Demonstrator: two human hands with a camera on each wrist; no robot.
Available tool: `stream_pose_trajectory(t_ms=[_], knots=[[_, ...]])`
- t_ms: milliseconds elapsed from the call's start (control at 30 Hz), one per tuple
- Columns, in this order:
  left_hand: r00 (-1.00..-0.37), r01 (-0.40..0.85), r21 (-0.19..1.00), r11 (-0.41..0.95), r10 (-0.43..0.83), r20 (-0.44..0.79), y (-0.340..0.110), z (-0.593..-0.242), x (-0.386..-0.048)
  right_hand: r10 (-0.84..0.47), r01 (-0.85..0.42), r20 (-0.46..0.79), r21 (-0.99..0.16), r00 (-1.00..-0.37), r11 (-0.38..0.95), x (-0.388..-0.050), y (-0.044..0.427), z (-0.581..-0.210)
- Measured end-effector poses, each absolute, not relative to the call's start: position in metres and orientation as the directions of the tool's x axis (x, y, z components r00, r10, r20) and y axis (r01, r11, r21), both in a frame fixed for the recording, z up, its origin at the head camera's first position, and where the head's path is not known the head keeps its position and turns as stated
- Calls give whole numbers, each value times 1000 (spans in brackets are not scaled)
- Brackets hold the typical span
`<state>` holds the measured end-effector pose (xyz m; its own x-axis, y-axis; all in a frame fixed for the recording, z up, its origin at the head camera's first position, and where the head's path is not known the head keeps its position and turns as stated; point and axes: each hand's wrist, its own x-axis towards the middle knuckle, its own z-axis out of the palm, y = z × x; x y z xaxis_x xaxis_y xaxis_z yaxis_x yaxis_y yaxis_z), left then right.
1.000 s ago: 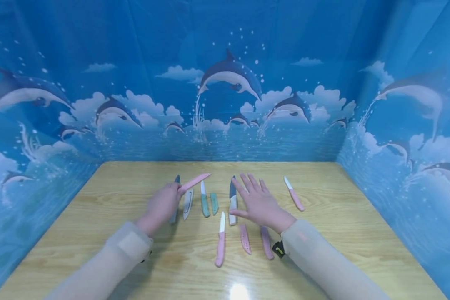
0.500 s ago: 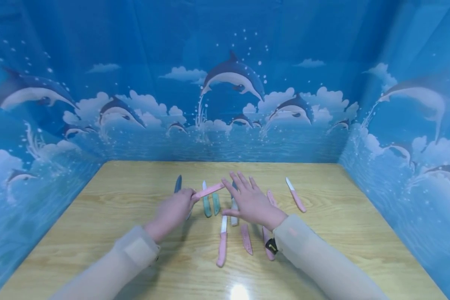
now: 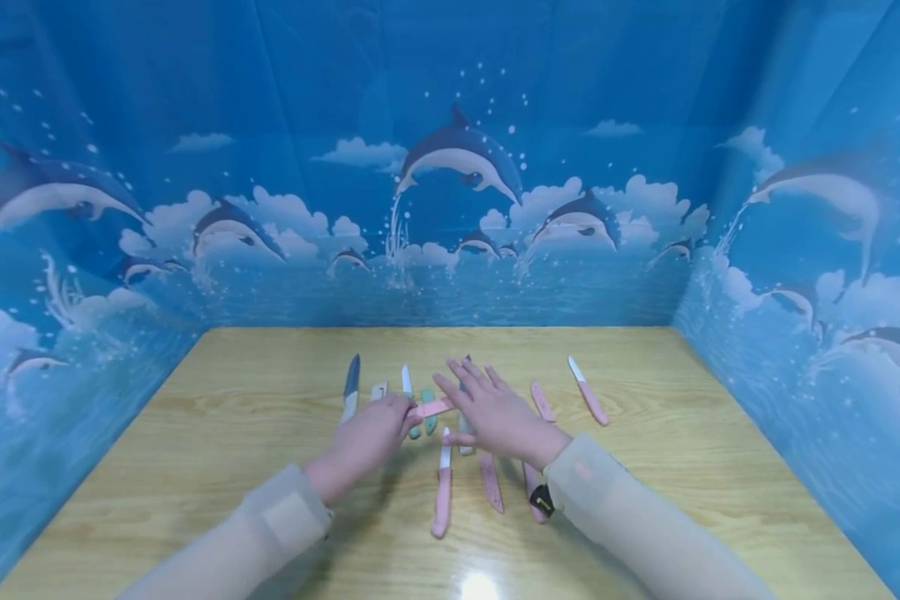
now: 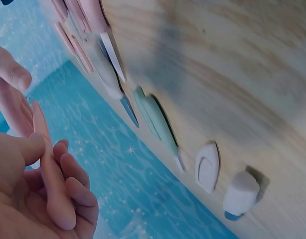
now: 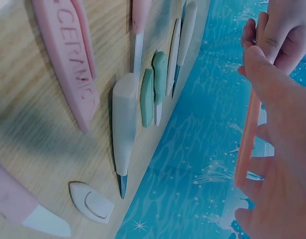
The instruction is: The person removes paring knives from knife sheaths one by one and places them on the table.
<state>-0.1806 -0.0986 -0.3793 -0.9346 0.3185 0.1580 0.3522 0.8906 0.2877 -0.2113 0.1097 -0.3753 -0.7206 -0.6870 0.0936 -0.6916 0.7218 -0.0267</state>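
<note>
My left hand grips a pink knife by its handle, above the table. No bare blade shows on it; a pink cover runs along its front part. My right hand is spread beside that covered end, fingers straight and apart, not curled round it; whether it touches is unclear. Beneath my hands lie a green knife, a green sheath and a white-handled knife with a dark blade, partly hidden by my right hand in the head view.
Nearer on the wooden table lie a pink knife, a pink sheath and a pink handle partly under my sleeve. Another pink sheath and pink knife lie right. Left is a second white-handled knife.
My left hand has moved right and nearer, carrying the pink knife toward my right hand. My right hand has shifted slightly left, uncovering the pink sheath behind it.
</note>
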Motion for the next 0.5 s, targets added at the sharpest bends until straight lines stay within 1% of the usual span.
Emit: stream_pose_trajectory(t_ms=[133, 300, 400, 500], knots=[[-924, 378, 293, 878, 340, 175, -93, -383, -176, -710, -715, 87, -39, -698, 698, -207, 110, -377], [-930, 367, 320, 874, 342, 133, -90, -387, -170, -731, -734, 68, -26, -679, 679, -201, 111, -380], [-934, 358, 328, 874, 340, 113, -89, -389, -168, -752, -755, 84, -12, -654, 655, -199, 112, -382], [-935, 355, 330, 874, 340, 106, -88, -389, -167, -758, -762, 80, -30, -647, 647, -198, 113, -383]])
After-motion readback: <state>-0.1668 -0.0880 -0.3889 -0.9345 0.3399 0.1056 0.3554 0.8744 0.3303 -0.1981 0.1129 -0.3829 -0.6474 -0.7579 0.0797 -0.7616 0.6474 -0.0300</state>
